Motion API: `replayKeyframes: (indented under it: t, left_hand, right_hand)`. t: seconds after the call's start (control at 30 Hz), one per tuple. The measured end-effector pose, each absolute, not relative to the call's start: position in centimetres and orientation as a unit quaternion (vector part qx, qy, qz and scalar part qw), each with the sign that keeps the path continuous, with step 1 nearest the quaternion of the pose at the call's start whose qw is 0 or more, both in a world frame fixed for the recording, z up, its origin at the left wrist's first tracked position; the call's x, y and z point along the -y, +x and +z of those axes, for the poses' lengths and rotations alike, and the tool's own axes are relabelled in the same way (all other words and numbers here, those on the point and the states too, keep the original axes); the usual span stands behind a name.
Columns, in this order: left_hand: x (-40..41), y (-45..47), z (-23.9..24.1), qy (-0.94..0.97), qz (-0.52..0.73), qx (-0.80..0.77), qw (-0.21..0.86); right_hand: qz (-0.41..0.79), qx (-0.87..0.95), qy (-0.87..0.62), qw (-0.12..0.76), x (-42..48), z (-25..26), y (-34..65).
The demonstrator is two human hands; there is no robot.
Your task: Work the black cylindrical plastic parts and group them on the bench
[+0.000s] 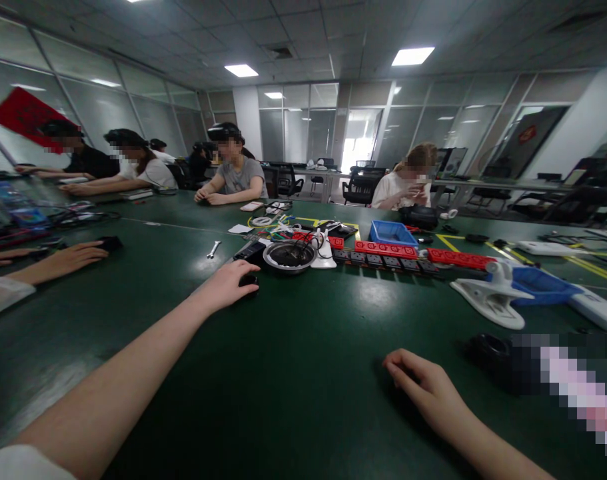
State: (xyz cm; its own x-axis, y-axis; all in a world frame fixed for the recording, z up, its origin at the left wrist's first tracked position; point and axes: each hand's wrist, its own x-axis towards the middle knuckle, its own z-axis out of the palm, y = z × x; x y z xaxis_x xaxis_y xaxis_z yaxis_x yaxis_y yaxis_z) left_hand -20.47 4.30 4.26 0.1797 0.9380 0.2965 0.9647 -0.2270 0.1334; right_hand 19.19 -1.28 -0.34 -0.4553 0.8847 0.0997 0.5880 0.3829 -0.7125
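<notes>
My left hand (230, 283) is stretched far forward over the dark green table (293, 373), its fingers closed on a small black object (248, 281) just in front of a round metal bowl (290, 255) with dark bits and wires in it. My right hand (420, 383) rests near me on the table with its fingers curled under; nothing shows in it. A black round object (488, 350) lies to the right of that hand.
Red and black power strips (390, 255) run across the middle, with a blue tray (392, 233), a white clamp stand (493, 300), a small wrench (213, 249) and cables behind. Another person's hand (66, 259) lies at the left. Several people sit along the far side.
</notes>
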Motion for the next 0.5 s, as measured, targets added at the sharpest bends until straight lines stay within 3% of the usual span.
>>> replayKeyframes:
  t: [0.23, 0.5]
  left_hand:
    - [-2.0, -16.8, 7.6, -0.751, -0.27, 0.588, 0.13]
    - [1.1, -11.7, 6.0, -0.81, -0.218, 0.536, -0.092]
  right_hand:
    - [0.224, 0.808, -0.425, 0.341, 1.3, 0.2, 19.6]
    - [0.279, 0.728, -0.494, 0.386, 2.2, -0.5, 19.3]
